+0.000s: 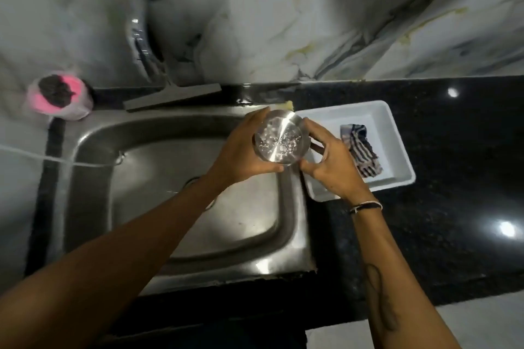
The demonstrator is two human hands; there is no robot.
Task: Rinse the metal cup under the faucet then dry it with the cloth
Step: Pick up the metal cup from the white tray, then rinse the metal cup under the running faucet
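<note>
The metal cup (pixel 279 137) is held over the right rim of the sink (pixel 93 133), long axis upright, approx. toward the viewer. A wet round end faces up, prob. the base, but glare blurs it. L hand (pixel 241 150) wraps it from the sink side; R hand (pixel 331 167) clasps the other side w/ thumb and fingers. The striped cloth (pixel 360 150) lies in a white tray (pixel 397 150) right of the sink, on black speckled counter (pixel 453 207). The faucet (pixel 139 22) juts from the marble wall (pixel 283 8) behind the sink.

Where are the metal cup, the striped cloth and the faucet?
metal cup (pixel 279 139): head view, wet round face.
striped cloth (pixel 360 150): head view, middle fold.
faucet (pixel 139 24): head view, mid spout.
</note>
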